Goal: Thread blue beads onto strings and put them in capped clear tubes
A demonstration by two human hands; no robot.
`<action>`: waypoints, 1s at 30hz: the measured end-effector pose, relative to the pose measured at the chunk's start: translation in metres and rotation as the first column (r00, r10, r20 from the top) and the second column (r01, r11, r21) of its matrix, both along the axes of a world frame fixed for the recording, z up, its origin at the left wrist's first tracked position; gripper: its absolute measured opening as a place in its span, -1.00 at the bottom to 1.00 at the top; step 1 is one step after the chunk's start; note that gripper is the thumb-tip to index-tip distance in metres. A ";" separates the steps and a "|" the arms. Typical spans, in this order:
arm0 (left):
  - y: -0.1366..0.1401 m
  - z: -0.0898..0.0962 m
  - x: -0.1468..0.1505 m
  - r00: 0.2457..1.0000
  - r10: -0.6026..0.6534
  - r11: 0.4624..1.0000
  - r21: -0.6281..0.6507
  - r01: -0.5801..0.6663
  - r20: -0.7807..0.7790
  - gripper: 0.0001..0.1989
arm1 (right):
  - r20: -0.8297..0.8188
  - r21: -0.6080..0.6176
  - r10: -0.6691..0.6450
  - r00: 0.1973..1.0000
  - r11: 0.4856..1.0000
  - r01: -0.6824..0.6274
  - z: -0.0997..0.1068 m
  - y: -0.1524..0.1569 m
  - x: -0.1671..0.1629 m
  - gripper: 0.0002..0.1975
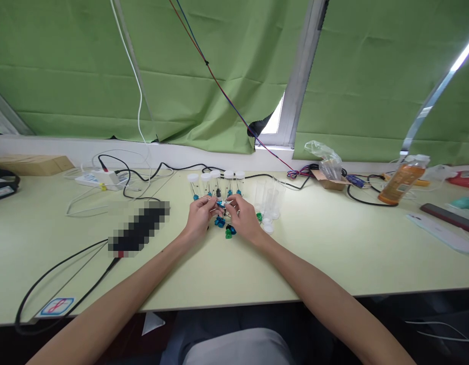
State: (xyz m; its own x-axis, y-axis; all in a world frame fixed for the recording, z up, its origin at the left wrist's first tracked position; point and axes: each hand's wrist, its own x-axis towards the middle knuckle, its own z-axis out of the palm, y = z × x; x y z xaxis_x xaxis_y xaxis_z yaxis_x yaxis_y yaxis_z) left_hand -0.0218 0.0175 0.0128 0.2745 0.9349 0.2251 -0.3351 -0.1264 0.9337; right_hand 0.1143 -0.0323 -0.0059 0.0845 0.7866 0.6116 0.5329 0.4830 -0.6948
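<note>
My left hand (199, 217) is closed in a pinch on a small blue piece (220, 205) above the table. Fingertips of my right hand (244, 215) are pressed together right beside it, with a whitish bit showing at them; what they grip is too small to name. Behind the hands, several clear tubes with white lids (192, 178) stand upright, with blue or dark pieces inside. Below the hands lie loose blue pieces (219, 222) and green pieces (228, 233). To the right of my right hand are several clear tubes without lids (271, 198) and loose white caps (268, 227).
A pixelated dark object (139, 228) with a black cable lies left of my left arm. A power strip (105, 177) and cables run along the back. At right are an orange bottle (403, 180), a small cardboard box (329, 182) and a white phone-like slab (441, 233).
</note>
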 end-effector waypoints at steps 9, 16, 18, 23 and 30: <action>-0.001 0.000 0.001 1.000 -0.010 1.000 -0.011 0.010 0.002 -0.82 | -0.023 -0.059 -0.006 1.000 0.998 0.004 -0.001 -0.001 0.000 -0.72; 0.000 0.002 -0.001 0.999 0.025 1.000 -0.011 -0.025 0.025 -0.80 | 0.008 0.023 -0.026 1.000 0.999 0.026 -0.002 0.000 -0.002 -0.80; 0.000 0.003 -0.001 0.999 0.025 1.000 -0.013 -0.025 0.027 -0.80 | 0.010 0.039 -0.022 1.000 0.999 0.022 -0.003 0.001 -0.002 -0.81; -0.002 0.004 -0.001 1.000 0.016 1.000 -0.009 -0.016 0.022 -0.79 | -0.009 0.050 0.004 1.000 0.999 -0.004 -0.002 0.001 -0.001 -0.82; -0.001 0.001 0.000 1.000 -0.016 1.000 -0.008 0.016 0.016 -0.79 | -0.058 -0.054 0.020 0.998 0.998 -0.023 -0.003 0.000 0.000 -0.77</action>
State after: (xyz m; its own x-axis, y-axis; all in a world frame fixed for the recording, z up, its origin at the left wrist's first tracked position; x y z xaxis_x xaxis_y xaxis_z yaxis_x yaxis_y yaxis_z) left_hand -0.0214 0.0162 0.0139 0.2857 0.9322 0.2224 -0.3522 -0.1137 0.9290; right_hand 0.1139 -0.0319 -0.0085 0.1011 0.8206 0.5624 0.4812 0.4545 -0.7496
